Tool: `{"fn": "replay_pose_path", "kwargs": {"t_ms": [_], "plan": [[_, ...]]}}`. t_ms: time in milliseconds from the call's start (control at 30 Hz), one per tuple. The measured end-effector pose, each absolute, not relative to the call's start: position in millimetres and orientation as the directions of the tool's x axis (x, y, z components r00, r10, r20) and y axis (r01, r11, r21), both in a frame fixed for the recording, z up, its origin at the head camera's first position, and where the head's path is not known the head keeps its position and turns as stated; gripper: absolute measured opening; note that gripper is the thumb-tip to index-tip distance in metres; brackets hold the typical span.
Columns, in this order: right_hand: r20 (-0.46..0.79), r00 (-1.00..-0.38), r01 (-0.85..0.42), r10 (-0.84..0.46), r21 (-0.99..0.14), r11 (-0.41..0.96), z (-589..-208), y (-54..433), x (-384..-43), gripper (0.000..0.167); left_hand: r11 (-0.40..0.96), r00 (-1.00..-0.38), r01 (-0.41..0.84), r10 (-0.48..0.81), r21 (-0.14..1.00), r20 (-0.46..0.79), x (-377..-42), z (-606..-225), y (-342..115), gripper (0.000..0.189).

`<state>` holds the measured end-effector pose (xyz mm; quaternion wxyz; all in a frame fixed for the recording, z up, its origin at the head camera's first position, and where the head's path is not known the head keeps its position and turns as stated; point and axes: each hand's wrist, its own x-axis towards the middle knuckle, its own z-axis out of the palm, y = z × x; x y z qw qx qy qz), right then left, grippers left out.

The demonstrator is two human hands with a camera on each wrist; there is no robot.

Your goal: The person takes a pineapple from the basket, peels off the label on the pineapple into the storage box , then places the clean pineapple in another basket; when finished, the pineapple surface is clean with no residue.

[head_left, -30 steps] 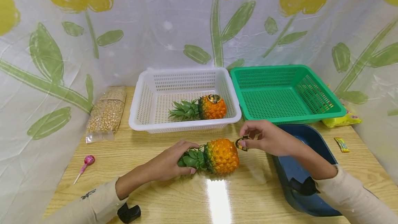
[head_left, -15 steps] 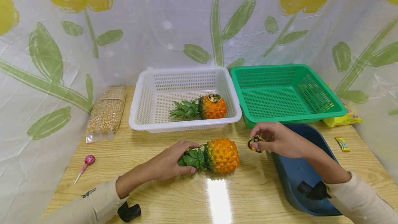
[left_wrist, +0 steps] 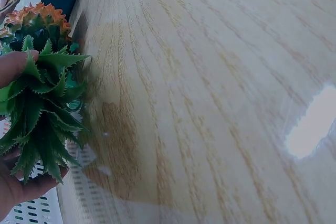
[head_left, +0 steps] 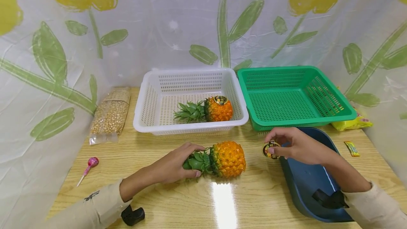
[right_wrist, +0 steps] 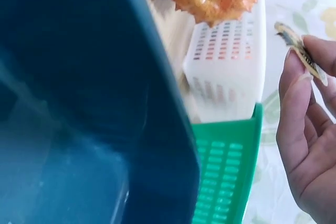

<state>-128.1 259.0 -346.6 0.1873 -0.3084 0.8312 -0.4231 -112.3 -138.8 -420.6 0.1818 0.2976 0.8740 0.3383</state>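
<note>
A pineapple [head_left: 229, 159] with an orange body lies on the wooden table, its green crown pointing left. My left hand [head_left: 175, 163] grips that crown, thumb and fingers on either side of the leaves [left_wrist: 44, 103]. Between the thumb and fingers of my right hand [head_left: 300, 147] is a round black-and-gold sticker [head_left: 270, 150], pinched and off the pineapple. In the right wrist view the sticker [right_wrist: 300, 51] shows edge-on. A second pineapple [head_left: 218, 109], bearing a similar sticker on its body, lies inside the white basket [head_left: 190, 129].
Right of the white basket stands a green basket [head_left: 299, 120]. A dark blue bin [head_left: 294, 190] sits under my right forearm. On the left are a bag of corn kernels [head_left: 109, 116] and a lollipop [head_left: 93, 162]; on the right lies a small wrapped candy [head_left: 351, 148].
My right hand has moved right with the sticker, away from the pineapple's base and towards the blue bin's left rim. My left hand and the pineapple have stayed put.
</note>
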Motion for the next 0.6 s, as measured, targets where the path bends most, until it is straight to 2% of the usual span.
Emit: {"fn": "replay_pose_path", "kwargs": {"t_ms": [367,600], "plan": [[-0.103,-0.75,-0.306,-0.654,-0.822,0.48,-354.9,297.4,-127.7,0.021,0.595,-0.756,0.403,0.644,0.695,-0.113,-113.5,-421.7,-136.7,0.069],[-0.1,-0.787,-0.253,-0.609,-0.847,0.467,-363.6,323.0,-131.2,0.024,0.6,-0.759,0.403,0.641,0.692,-0.114,-112.3,-421.8,-138.6,0.069]]}}
